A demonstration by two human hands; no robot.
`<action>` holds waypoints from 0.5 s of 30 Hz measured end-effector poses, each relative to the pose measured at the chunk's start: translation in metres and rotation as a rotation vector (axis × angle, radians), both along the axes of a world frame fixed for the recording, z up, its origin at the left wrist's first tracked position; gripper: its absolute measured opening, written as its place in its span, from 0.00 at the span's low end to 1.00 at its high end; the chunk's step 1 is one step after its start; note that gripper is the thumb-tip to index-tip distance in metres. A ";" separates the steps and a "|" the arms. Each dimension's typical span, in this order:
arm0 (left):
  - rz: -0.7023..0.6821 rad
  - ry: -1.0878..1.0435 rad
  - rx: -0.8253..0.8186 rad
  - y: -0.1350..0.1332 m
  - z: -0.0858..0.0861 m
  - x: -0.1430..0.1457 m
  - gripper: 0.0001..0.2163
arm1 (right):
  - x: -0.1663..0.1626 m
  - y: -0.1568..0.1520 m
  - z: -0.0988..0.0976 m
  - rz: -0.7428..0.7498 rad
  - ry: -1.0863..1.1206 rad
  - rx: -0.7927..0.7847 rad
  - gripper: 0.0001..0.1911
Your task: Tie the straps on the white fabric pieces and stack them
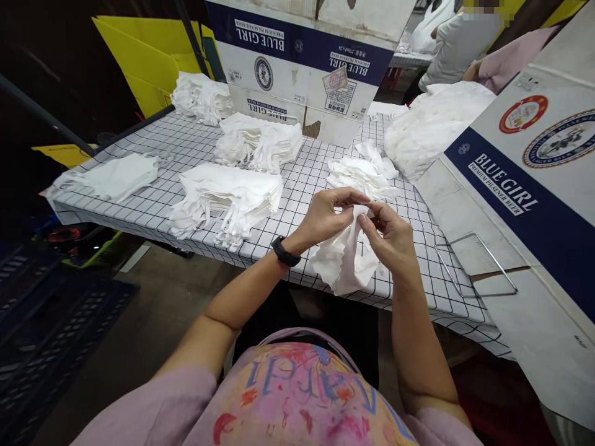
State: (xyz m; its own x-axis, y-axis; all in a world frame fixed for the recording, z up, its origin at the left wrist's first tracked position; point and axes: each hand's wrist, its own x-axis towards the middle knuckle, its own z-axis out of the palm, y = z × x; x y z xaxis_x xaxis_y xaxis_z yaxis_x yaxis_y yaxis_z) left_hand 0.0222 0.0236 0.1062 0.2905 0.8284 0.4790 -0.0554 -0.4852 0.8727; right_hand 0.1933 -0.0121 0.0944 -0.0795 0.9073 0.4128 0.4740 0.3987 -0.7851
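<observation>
A soft white piece of fabric (349,263) hangs from my two hands above the table's front edge. My left hand (331,214), with a black band on its wrist, pinches the upper edge of the fabric. Close beside it, my right hand (388,232) grips the same edge between thumb and fingers. The lower part of the fabric droops in folds with a wavy edge. Just beyond my hands lies a loose heap of white fabric pieces (360,173). Its near side is partly hidden by my fingers.
Left of my hands, a neat stack of white pieces with straps (230,192) lies on the checked tablecloth (302,186). More stacks (260,139) sit behind. Cardboard boxes (297,68) stand at the back and right, near a large white bundle (432,127). Another person (465,46) is beyond.
</observation>
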 end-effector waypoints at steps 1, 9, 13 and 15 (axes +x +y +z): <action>-0.005 -0.014 0.000 0.002 0.004 -0.001 0.08 | 0.000 0.001 0.005 -0.022 -0.024 0.028 0.14; 0.218 -0.111 0.186 0.000 0.002 -0.001 0.09 | -0.004 0.008 0.058 -0.146 0.007 0.210 0.11; 0.133 0.083 0.140 -0.016 -0.028 -0.001 0.14 | -0.003 0.013 0.078 -0.176 0.048 0.307 0.08; 0.051 0.172 0.027 -0.020 -0.049 -0.003 0.17 | -0.002 0.016 0.088 -0.162 0.079 0.336 0.05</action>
State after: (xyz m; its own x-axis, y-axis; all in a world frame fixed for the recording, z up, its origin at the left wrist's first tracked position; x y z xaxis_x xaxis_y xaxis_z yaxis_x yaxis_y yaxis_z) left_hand 0.0192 0.0036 0.0577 0.3281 0.8316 0.4481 0.1190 -0.5070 0.8537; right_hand 0.1917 0.0044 0.1822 0.0982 0.7182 0.6888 0.4956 0.5650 -0.6597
